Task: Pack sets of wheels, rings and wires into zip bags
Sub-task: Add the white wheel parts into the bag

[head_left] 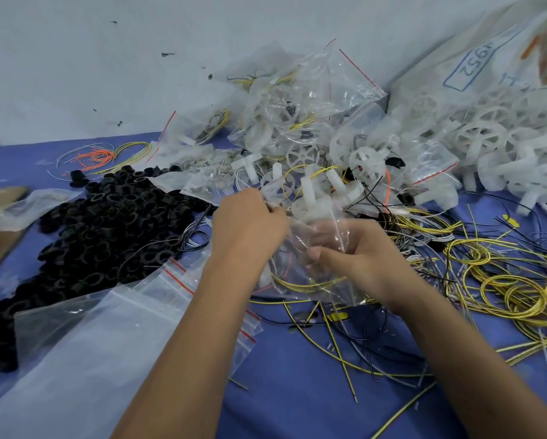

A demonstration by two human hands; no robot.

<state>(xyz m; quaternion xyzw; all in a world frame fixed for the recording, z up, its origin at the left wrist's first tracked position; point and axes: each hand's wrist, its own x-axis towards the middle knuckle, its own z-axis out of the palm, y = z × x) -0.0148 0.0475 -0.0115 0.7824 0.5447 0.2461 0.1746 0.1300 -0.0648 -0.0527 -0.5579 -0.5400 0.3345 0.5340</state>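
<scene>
Head view, the only one. Both hands are working one zip bag (300, 248) held above the blue bench (297, 391); all places below are relative to that bag.

Left hand (250, 223) is gripping the bag's upper left edge, fingers curled onto the film. Right hand (351, 248) is partly behind/inside the clear film on the bag's right side, thumb and fingers curled & pinching the plastic. Looks like the filling or sealing step; can't tell which, as the zip strip isn't readable here.

To do it well, imo:
- keep the mouth pulled taut btwn the two hands so nothing snags;
- tuck the yellow wire (307, 285) fully in, it's looping low in the bag & could catch in the seal;
- keep the white wheel (310, 201) at the bag's top clear of the zip line before pressing shut;
- check a ring is in, I can't see one inside.

How the bag looks: thin, clear, crinkled, glare on it, contents showing thru.

Around it: black rings pile (107, 223) well to the left; empty zip bags stack (107, 337) w/ red strips lower left; packed bags heap (297, 122) just behind; loose wheels (487, 137) behind & right; loose yellow wires tangle (503, 280) to the right.
</scene>
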